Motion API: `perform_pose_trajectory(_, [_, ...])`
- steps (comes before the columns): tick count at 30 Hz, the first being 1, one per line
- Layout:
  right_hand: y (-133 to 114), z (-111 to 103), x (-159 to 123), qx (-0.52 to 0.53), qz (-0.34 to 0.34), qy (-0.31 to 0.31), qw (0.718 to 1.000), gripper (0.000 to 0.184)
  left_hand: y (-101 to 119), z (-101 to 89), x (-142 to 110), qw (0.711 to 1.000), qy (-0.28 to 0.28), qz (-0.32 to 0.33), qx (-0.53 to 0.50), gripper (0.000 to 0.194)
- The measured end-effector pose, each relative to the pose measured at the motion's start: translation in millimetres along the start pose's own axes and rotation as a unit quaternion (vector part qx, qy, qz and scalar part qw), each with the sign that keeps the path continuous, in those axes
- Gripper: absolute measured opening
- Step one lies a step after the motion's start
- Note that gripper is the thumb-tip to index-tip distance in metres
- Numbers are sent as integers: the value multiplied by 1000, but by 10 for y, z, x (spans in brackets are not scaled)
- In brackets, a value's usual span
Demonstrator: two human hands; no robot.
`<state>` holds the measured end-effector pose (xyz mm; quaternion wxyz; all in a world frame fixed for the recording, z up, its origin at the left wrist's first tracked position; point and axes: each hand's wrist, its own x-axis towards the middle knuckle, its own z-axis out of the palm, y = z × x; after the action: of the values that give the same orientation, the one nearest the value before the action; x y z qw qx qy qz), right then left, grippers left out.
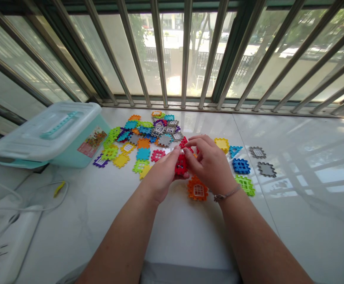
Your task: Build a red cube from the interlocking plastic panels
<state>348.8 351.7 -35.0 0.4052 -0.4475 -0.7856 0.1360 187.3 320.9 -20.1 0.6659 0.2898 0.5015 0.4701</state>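
My left hand (160, 173) and my right hand (210, 163) meet over a white sill, both pinched on red interlocking tile pieces (181, 165). One red tile sits between the fingertips, and another red piece (185, 142) pokes up just behind the right fingers. An orange window tile (197, 189) lies flat right below my right hand. A pile of colourful plastic tiles (144, 136) spreads behind and to the left of the hands. My right wrist wears a thin bracelet (227, 194).
A mint storage box with a clear lid (52, 134) stands at the left. Loose blue (241, 165), green (245, 184), yellow (222, 144) and grey (266, 169) tiles lie right of the hands. Window bars (186, 55) close the far edge. White cables (27, 207) lie at the lower left.
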Motion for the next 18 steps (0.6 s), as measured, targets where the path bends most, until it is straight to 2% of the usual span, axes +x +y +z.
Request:
perform_pose_trajectory(6, [2, 10, -7, 14, -31, -1, 999, 8, 9, 15, 4, 1000, 4, 7, -19, 43])
perform_pose_trajectory(11, [-12, 21, -27, 14, -25, -18, 999, 6, 19, 19, 1, 999, 21, 13, -23, 42])
perform_pose_trajectory(18, [-28, 25, -29, 7, -20, -31, 999, 8, 7, 4, 0, 1000, 14, 12, -18, 45])
